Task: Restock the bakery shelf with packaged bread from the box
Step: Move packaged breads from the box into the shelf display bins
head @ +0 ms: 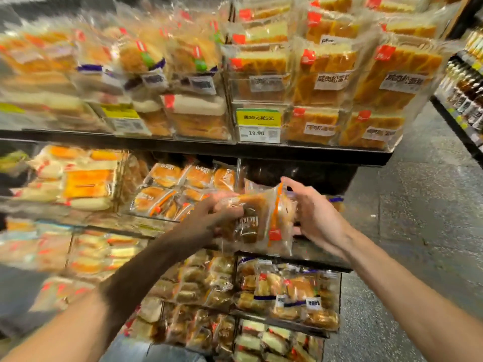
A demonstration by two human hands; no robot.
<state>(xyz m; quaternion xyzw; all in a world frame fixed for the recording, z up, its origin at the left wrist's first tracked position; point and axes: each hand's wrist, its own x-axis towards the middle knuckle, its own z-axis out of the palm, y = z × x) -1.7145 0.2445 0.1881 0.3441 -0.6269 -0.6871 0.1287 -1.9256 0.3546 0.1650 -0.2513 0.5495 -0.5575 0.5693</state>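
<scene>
Head view: left hand (222, 212) and right hand (313, 215) are gripping one bread packet (258, 220) before the dark shelf bay (308, 173), where its slick film is likely risking a drop.

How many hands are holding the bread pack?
2. The left hand grips the pack on its left side; the right hand holds its right side.

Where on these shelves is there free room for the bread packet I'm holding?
The one bare patch is the dark bay on the second shelf, right of the divider and under the top shelf, behind your bread packet. Crowded: the bun packets left of the divider, the top shelf, and the lower packets.
</scene>
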